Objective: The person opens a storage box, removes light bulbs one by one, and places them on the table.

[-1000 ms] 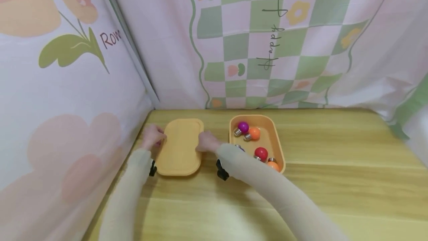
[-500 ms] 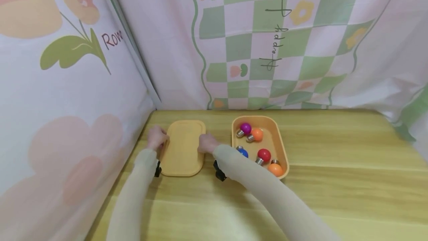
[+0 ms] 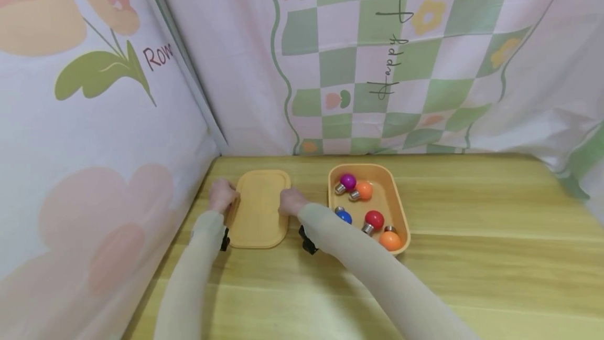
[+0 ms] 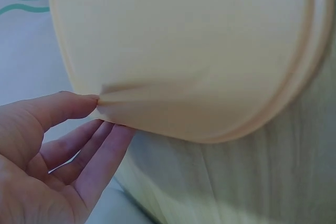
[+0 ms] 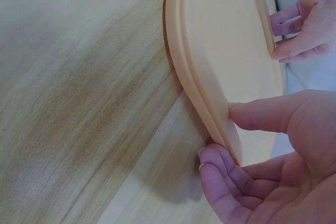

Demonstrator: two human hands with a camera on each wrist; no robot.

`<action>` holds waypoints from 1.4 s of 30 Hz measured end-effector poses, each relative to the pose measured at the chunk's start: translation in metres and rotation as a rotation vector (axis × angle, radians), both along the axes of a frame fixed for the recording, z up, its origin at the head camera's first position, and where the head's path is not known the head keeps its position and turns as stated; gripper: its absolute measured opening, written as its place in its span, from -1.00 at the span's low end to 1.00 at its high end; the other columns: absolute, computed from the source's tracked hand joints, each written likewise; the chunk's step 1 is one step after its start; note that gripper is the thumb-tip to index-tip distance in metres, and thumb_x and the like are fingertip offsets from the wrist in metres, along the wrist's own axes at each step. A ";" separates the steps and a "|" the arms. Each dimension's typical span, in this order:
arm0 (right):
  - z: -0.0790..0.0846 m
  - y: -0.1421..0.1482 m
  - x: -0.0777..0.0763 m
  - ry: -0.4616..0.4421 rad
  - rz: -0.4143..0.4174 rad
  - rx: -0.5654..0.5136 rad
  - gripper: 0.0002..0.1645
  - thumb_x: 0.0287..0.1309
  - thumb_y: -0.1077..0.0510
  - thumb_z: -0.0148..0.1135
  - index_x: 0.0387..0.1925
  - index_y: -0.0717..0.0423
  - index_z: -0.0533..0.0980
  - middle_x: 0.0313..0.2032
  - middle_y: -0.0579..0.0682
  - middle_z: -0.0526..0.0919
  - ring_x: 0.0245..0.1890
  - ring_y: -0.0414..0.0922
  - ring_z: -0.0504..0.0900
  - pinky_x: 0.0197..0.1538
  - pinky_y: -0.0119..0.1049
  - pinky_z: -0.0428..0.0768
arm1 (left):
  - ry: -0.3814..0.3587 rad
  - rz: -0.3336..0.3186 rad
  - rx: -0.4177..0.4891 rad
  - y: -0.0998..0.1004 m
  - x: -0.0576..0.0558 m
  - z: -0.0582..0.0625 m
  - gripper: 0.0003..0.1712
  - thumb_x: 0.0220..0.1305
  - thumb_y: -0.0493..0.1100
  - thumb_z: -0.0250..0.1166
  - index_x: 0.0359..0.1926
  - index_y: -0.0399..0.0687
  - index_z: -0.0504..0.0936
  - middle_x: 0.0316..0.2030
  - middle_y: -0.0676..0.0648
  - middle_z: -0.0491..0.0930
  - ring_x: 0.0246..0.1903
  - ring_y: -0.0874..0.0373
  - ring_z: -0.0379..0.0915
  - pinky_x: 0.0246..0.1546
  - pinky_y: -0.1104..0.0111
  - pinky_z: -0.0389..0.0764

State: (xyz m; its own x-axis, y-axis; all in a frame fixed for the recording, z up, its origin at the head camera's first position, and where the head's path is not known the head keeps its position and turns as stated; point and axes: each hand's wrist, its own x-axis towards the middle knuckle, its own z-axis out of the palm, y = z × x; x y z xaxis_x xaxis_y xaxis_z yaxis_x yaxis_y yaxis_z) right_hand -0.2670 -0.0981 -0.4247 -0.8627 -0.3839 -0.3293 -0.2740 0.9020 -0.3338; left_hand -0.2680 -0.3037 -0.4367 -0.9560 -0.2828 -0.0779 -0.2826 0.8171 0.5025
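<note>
Pinching flat, yellow-orange, rounded-rectangular, plastic-looking lid (image 3: pixel 259 211) by opposite long edges with left hand (image 3: pixel 222 195) and right hand (image 3: pixel 292 202), in near-closed thumb-and-finger grips. Sits left of uncovered yellow-orange box (image 3: pixel 363 171) of coloured, metal-based bulbs (image 3: pixel 374 219), low over or on wood-grain tabletop (image 3: pixel 481 261). Looks like lid pickup; probably calls next for level lift, rightward carry, corner alignment

left fingers (image 4: pixel 107 161) pinched | right fingers (image 5: pixel 223 195) pinched | both forearms (image 3: pixel 377 269) extended forward

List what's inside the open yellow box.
Visible: purple bulb, far orange bulb, blue bulb, red bulb, near orange bulb. The right sleeve covers the near left corner of the box, hiding anything there.
</note>
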 end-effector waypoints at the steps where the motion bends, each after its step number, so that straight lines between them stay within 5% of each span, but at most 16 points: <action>1: 0.001 0.000 0.001 -0.001 -0.003 0.001 -0.91 0.23 0.28 0.17 -0.29 0.25 0.56 -0.34 0.05 0.54 -0.46 -0.14 0.39 -0.54 -0.45 0.34 | 0.000 0.003 -0.004 0.000 0.000 0.000 -0.75 0.12 -0.32 0.33 -0.18 -0.40 0.70 -0.28 -0.35 0.74 -0.73 0.21 0.48 -0.54 0.39 0.69; 13: 0.003 0.001 0.009 0.043 0.004 0.022 -0.84 0.29 0.21 0.21 -0.17 0.22 0.60 -0.28 0.03 0.63 -0.43 -0.17 0.46 -0.44 -0.46 0.46 | 0.038 -0.006 -0.075 0.001 -0.002 -0.005 -0.88 0.08 -0.32 0.33 -0.38 -0.35 0.72 -0.46 -0.25 0.73 -0.64 0.13 0.49 -0.57 0.40 0.53; 18: 0.002 0.001 0.008 0.036 -0.002 0.015 -0.87 0.28 0.21 0.22 -0.21 0.21 0.60 -0.34 0.01 0.60 -0.48 -0.18 0.44 -0.47 -0.46 0.46 | 0.030 -0.016 -0.095 0.003 0.000 -0.002 -0.84 0.08 -0.31 0.33 -0.33 -0.37 0.72 -0.38 -0.28 0.74 -0.53 0.03 0.56 -0.50 0.33 0.60; 27: 0.010 0.006 0.002 0.062 0.044 -0.053 -0.98 0.18 0.33 0.20 -0.36 0.19 0.53 -0.44 -0.02 0.50 -0.50 -0.17 0.40 -0.51 -0.45 0.41 | 0.021 -0.015 0.017 0.001 0.003 -0.001 -0.72 0.16 -0.31 0.34 -0.12 -0.43 0.67 -0.18 -0.39 0.71 -0.47 0.01 0.64 -0.42 0.29 0.74; 31: 0.020 0.014 0.001 0.092 0.092 -0.078 -0.94 0.16 0.36 0.16 -0.41 0.20 0.50 -0.49 -0.04 0.44 -0.54 -0.18 0.36 -0.56 -0.48 0.35 | 0.057 -0.021 0.003 0.001 0.002 -0.002 -0.71 0.19 -0.27 0.33 -0.12 -0.42 0.67 -0.15 -0.38 0.70 -0.31 -0.12 0.66 -0.23 0.17 0.75; 36: 0.035 0.028 0.001 0.160 0.136 -0.094 -0.93 0.15 0.30 0.24 -0.34 0.27 0.54 -0.39 0.04 0.56 -0.46 -0.14 0.42 -0.43 -0.42 0.47 | 0.129 -0.060 0.006 0.009 0.000 0.003 -0.70 0.27 -0.22 0.30 -0.09 -0.40 0.68 -0.11 -0.36 0.70 -0.13 -0.20 0.63 0.01 0.04 0.69; 42: 0.046 0.051 0.002 0.172 0.145 -0.148 -0.88 0.14 0.27 0.25 -0.32 0.29 0.57 -0.42 0.07 0.64 -0.49 -0.14 0.48 -0.41 -0.38 0.55 | 0.158 -0.098 0.094 0.026 0.002 0.010 -0.70 0.30 -0.22 0.30 -0.05 -0.37 0.67 -0.10 -0.34 0.71 -0.16 -0.16 0.67 -0.03 0.08 0.73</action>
